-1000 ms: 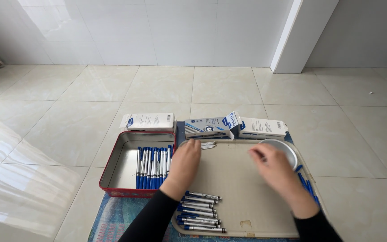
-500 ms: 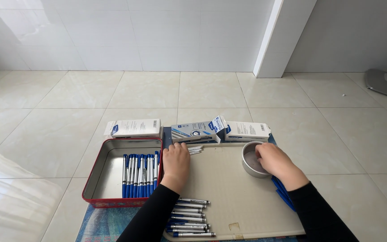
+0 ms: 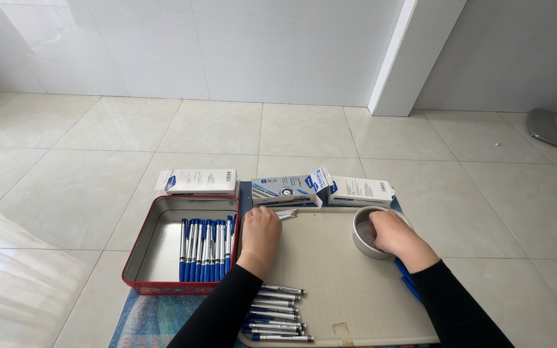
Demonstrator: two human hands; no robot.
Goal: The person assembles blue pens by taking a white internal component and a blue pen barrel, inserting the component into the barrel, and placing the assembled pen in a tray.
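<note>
Head view, hidden parts: the left hand (image 3: pixel 260 233) lies knuckles up, its fingers curled over the ends of a few thin pen parts (image 3: pixel 286 214) at the top of the pale board (image 3: pixel 330 270); whether it pinches them I cannot tell. The right hand (image 3: pixel 391 233) has its fingertips dipped inside the round metal bowl (image 3: pixel 363 233), so its grip and the bowl's contents are hidden. The board's lower edge is cut off by the frame.

Containers: a red-rimmed metal tin (image 3: pixel 162 248) sits just left of the board, with a row of blue and silver pens (image 3: pixel 206 250) packed upright against its right wall; the tin's left half shows bare metal.

Loose stock: a stack of silver pens (image 3: pixel 277 314) lies on the board's lower left, beside the left sleeve. A few blue pens (image 3: pixel 407 278) poke out under the right wrist.

Packages: three flat white-and-blue cartons line the far side, one (image 3: pixel 196 182) behind the tin, one (image 3: pixel 288 191) with an open flap behind the board, one (image 3: pixel 361 192) behind the bowl.

Underlay: a patterned blue mat (image 3: pixel 153 319) shows beneath the tin.
</note>
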